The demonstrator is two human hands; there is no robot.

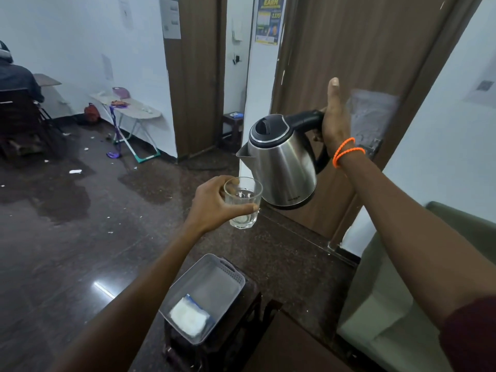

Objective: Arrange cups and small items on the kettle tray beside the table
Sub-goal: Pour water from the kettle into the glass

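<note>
My left hand [214, 204] holds a clear glass [243, 202] in the air, with a little water at its bottom. My right hand [334, 122] grips the black handle of a steel kettle [281, 162], which is tilted with its spout toward the glass and just above its rim. Far below, a grey plastic tray [214, 275] rests on a dark wooden stool [241, 331]. In the tray's near end lies a white packet [189, 316].
A dark polished floor [80, 224] spreads to the left, with scraps of litter. A brown door [362, 63] stands behind the kettle, a pale sofa [389, 304] at the right. A folding table [134, 108] and a seated person [16, 81] are far left.
</note>
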